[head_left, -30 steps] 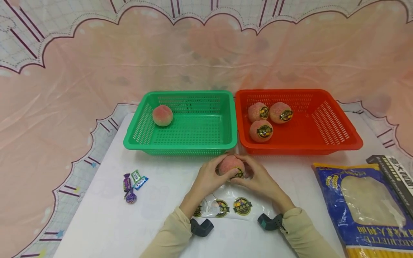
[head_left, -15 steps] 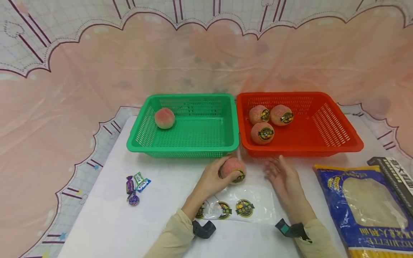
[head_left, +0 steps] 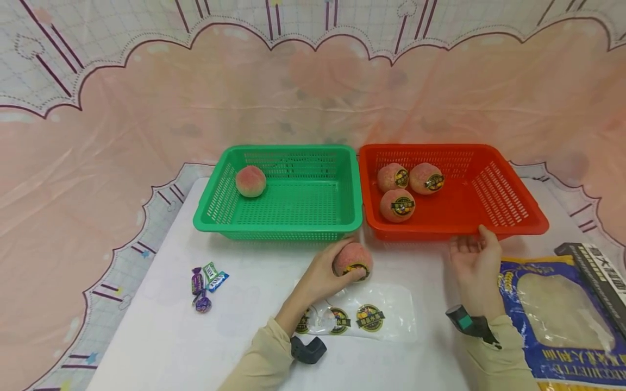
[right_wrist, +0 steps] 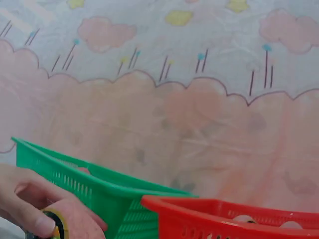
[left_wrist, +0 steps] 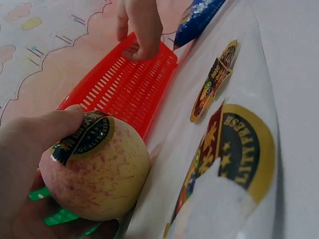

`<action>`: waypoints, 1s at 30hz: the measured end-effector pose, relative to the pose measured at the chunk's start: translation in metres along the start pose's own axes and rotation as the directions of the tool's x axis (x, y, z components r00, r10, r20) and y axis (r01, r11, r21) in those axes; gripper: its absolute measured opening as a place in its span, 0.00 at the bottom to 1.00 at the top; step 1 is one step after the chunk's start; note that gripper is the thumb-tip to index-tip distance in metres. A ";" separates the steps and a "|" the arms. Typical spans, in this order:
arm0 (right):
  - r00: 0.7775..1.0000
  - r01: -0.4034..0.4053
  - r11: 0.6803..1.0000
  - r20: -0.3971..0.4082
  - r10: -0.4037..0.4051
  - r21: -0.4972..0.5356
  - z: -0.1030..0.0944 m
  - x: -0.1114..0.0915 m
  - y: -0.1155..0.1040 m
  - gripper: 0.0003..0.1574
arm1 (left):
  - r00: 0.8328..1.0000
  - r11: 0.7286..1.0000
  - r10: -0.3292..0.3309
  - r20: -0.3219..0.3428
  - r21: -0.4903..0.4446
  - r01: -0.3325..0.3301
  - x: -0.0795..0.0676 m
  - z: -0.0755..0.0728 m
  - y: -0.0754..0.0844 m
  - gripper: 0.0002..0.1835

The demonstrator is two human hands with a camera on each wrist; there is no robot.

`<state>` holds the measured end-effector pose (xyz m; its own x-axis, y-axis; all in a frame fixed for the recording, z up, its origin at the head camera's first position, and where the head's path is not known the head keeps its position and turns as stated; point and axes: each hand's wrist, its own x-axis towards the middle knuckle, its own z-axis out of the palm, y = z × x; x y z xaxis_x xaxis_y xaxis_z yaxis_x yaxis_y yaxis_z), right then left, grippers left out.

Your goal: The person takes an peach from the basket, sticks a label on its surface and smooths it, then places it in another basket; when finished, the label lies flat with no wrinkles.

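My left hand (head_left: 324,277) grips a pink peach (head_left: 353,259) above the table, thumb over its black and gold sticker (left_wrist: 89,134). Beneath that wrist lies a clear sheet (head_left: 396,307) bearing several round labels (head_left: 370,317). My right hand (head_left: 476,269) is at the front rim of the red basket (head_left: 435,235). Its fingers are loosely bent just below the rim, and the thumb points up across it. Three stickered peaches (head_left: 397,205) sit in that basket's left part. One peach without a visible sticker (head_left: 250,181) lies in the green basket (head_left: 279,227).
Several wrapped candies (head_left: 202,288) are on the left of the white table (head_left: 161,336). A blue pasta bag (head_left: 562,315) and a dark long box (head_left: 599,282) lie at the right, close to my right forearm. A patterned cloth (head_left: 303,98) hangs behind the baskets.
My right hand has let go of the peach and moved right to the red basket's front rim. The left hand keeps holding the peach in about the same spot.
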<state>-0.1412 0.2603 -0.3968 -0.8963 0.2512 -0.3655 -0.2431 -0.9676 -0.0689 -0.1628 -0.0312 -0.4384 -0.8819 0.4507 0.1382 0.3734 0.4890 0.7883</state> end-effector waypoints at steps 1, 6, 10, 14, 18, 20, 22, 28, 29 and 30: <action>1.000 0.005 1.000 -0.003 -0.005 0.011 0.002 0.000 -0.001 0.22 | 1.000 1.000 0.005 -0.006 -0.001 -0.005 0.000 0.001 0.000 0.38; 0.998 0.055 0.998 -0.037 -0.055 0.014 0.006 -0.001 -0.002 0.21 | 0.998 0.995 0.064 -0.026 -0.074 -0.066 0.000 0.003 0.007 0.35; 0.993 0.104 0.994 -0.059 -0.106 -0.031 0.008 0.000 -0.001 0.19 | 0.995 0.981 0.096 -0.021 -0.169 -0.098 -0.002 0.003 0.029 0.33; 0.989 0.125 0.991 -0.073 -0.128 -0.044 0.007 0.002 0.000 0.15 | 0.997 0.963 0.076 -0.014 -0.259 -0.077 -0.003 -0.004 0.065 0.32; 0.988 0.130 0.990 -0.080 -0.134 -0.045 0.006 0.004 0.001 0.16 | 0.998 0.950 0.058 -0.038 -0.304 -0.067 0.006 -0.006 0.096 0.31; 0.986 0.139 0.989 -0.083 -0.143 -0.048 0.006 0.004 0.003 0.17 | 0.997 0.945 0.037 -0.064 -0.323 -0.056 0.017 -0.002 0.105 0.31; 0.985 0.150 0.987 -0.083 -0.154 -0.051 0.006 0.005 0.004 0.17 | 0.996 0.944 0.027 -0.091 -0.326 -0.055 0.030 0.005 0.109 0.31; 0.983 0.157 0.986 -0.083 -0.161 -0.054 0.005 0.006 0.007 0.19 | 0.986 0.969 -0.014 -0.168 -0.246 -0.028 0.077 0.029 0.121 0.31; 0.984 0.154 0.986 -0.082 -0.158 -0.057 0.005 0.005 0.008 0.20 | 0.984 0.971 -0.032 -0.175 -0.240 -0.011 0.085 0.032 0.124 0.32; 0.985 0.148 0.987 -0.081 -0.153 -0.060 0.004 0.005 0.008 0.20 | 0.982 0.970 -0.045 -0.182 -0.242 0.000 0.092 0.035 0.126 0.32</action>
<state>-0.1493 0.2541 -0.3950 -0.8158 0.3930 -0.4243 -0.3503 -0.9195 -0.1781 -0.1869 0.0985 -0.3475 -0.9354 0.2850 0.2091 0.2929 0.2937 0.9099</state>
